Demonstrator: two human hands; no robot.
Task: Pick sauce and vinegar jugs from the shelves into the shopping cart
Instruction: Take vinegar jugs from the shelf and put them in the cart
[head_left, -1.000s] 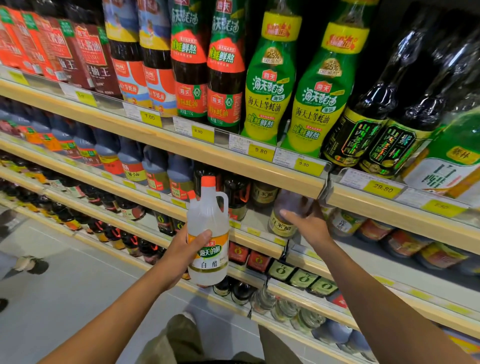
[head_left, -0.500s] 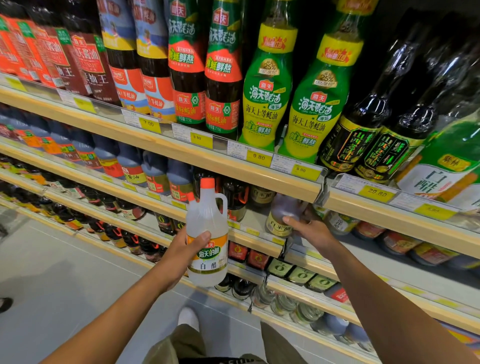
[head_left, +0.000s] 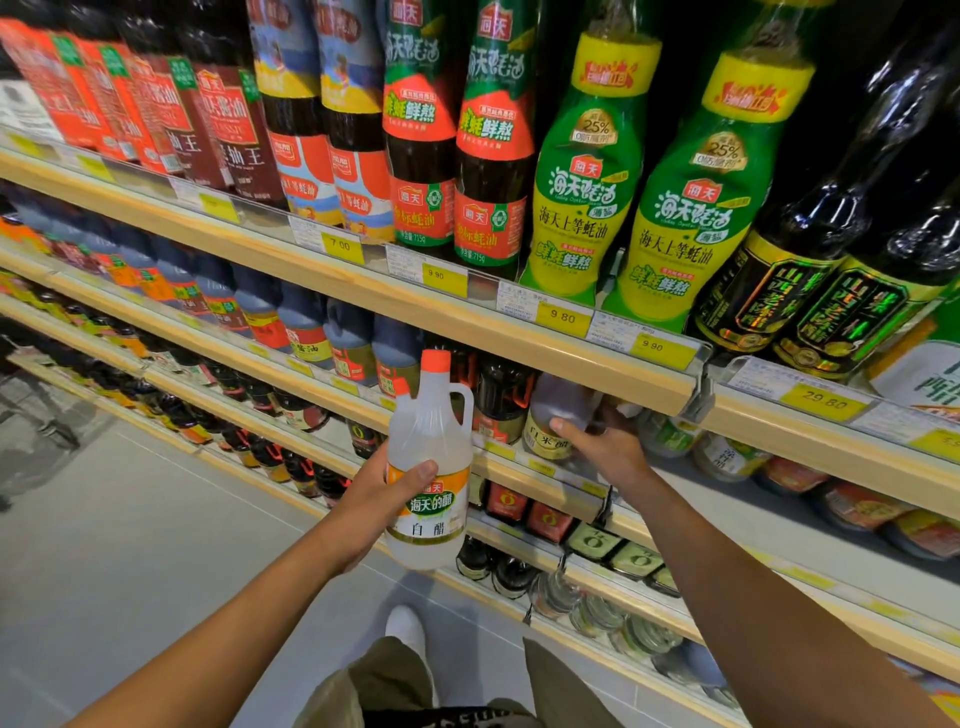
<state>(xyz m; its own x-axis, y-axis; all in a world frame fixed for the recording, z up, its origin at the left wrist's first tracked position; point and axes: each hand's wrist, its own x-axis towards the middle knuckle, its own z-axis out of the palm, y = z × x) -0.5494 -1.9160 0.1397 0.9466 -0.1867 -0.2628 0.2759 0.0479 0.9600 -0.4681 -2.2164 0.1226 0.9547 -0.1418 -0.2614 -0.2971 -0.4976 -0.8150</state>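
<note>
My left hand (head_left: 382, 499) grips a clear white-vinegar jug (head_left: 430, 467) with an orange cap and a green and orange label, held upright in front of the shelves. My right hand (head_left: 608, 449) reaches under the upper shelf board and holds a pale rice-vinegar jug (head_left: 556, 421) that stands on the second shelf, thumb on its front. The jug's top is hidden by the shelf edge. No shopping cart is in view.
The top shelf (head_left: 467, 322) carries tall oyster-sauce and dark vinegar bottles behind yellow price tags. Lower shelves hold rows of dark soy jugs (head_left: 306, 332) and small bottles. Grey floor (head_left: 130, 545) lies to the left; my shoe (head_left: 408, 631) is below.
My right hand has closed round the rice-vinegar jug and drawn it slightly towards the shelf front. The left hand keeps the white-vinegar jug in nearly the same place.
</note>
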